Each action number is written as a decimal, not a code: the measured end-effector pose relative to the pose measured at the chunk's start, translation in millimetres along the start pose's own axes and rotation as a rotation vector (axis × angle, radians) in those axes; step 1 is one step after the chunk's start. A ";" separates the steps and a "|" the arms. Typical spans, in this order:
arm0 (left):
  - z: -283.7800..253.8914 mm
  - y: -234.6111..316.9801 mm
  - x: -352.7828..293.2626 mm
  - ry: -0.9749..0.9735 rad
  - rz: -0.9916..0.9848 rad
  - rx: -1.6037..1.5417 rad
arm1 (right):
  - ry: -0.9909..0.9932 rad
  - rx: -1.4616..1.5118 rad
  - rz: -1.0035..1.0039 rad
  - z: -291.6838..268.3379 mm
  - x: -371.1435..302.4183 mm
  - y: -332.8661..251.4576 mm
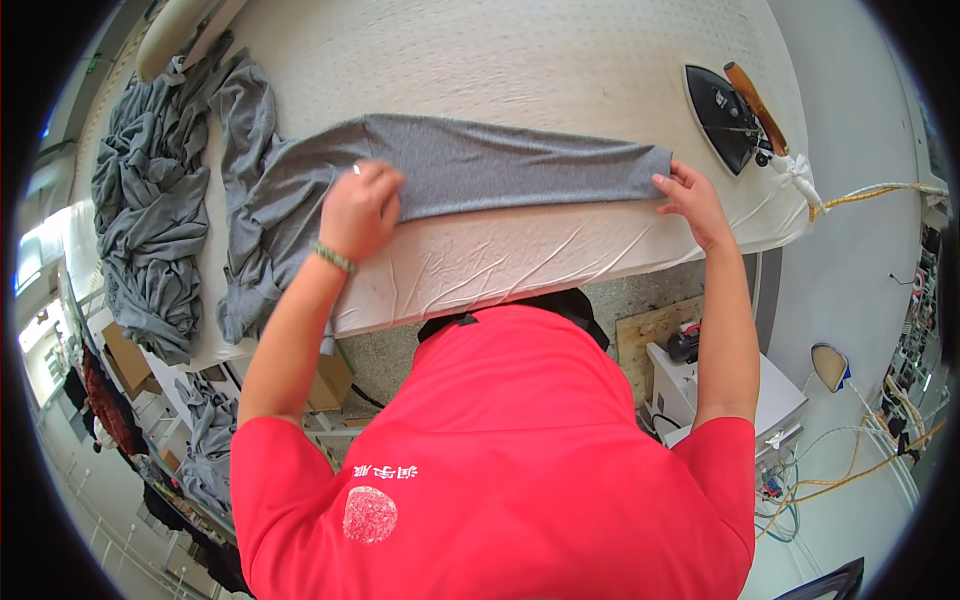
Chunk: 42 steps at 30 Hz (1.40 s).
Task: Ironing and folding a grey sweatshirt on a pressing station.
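Observation:
A grey knit garment (pixel 290 190) lies on a padded, white-covered table, with one long sleeve (pixel 520 165) stretched flat to the right. At the sleeve's far right end, my right hand (pixel 697 205) pinches the cuff between thumb and fingers. My left hand (pixel 362 212), slightly blurred, is over the top of the sleeve near its seam. Its fingers are curled in, and whether cloth is between them is hidden. To the left of the stretched sleeve, the garment's body lies in loose folds.
An iron (pixel 728 118) with a wooden handle rests at the table's right end, its cord (pixel 880 192) running off right. A heap of grey cloth (pixel 150 220) lies at the left. Below the table's right end stands a white cabinet (pixel 760 395).

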State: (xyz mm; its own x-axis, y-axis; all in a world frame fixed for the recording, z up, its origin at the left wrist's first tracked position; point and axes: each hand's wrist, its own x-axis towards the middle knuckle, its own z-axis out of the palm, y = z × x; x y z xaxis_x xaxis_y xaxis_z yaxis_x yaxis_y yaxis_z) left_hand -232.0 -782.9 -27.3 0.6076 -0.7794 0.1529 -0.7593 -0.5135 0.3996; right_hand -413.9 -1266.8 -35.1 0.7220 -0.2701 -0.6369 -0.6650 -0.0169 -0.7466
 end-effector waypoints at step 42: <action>68.9 113.2 0.8 0.013 -0.059 0.025 | 0.044 -0.995 -0.812 179.0 -36.4 -27.9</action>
State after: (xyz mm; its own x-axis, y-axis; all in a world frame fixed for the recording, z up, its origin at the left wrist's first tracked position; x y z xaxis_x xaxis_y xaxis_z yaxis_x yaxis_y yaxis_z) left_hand -333.5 -866.4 -44.2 0.6540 -0.7432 0.1414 -0.7278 -0.5670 0.3858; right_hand -387.5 -1084.1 -25.5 0.9910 0.1248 -0.0476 0.0914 -0.8937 -0.4393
